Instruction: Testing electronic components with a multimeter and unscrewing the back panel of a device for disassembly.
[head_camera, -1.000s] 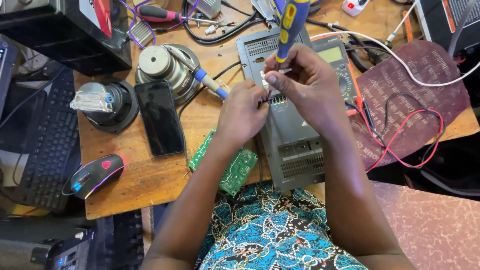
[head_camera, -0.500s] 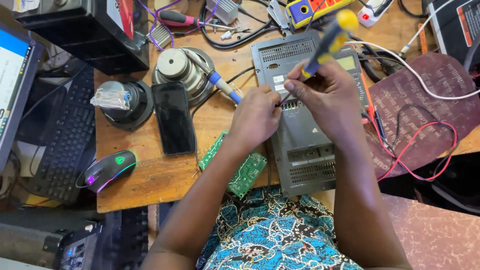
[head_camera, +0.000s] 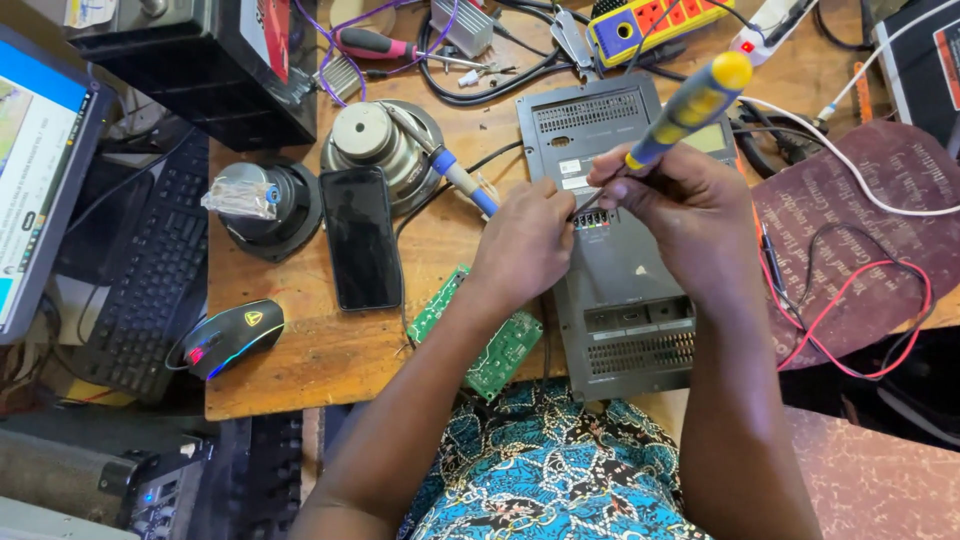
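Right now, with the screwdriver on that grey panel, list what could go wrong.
1. The yellow-and-blue-handled screwdriver is in the right hand, its tip close to the left hand fingers; a slip might jab them.
2. The green circuit board lies under the left forearm and overhangs the wooden table edge; a nudge could drop it.
3. The blue-handled soldering iron rests beside the left hand; if hot, it could burn.

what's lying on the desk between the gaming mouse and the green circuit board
In the head view, a black smartphone lies face up on the wooden desk, between the gaming mouse and the green circuit board.
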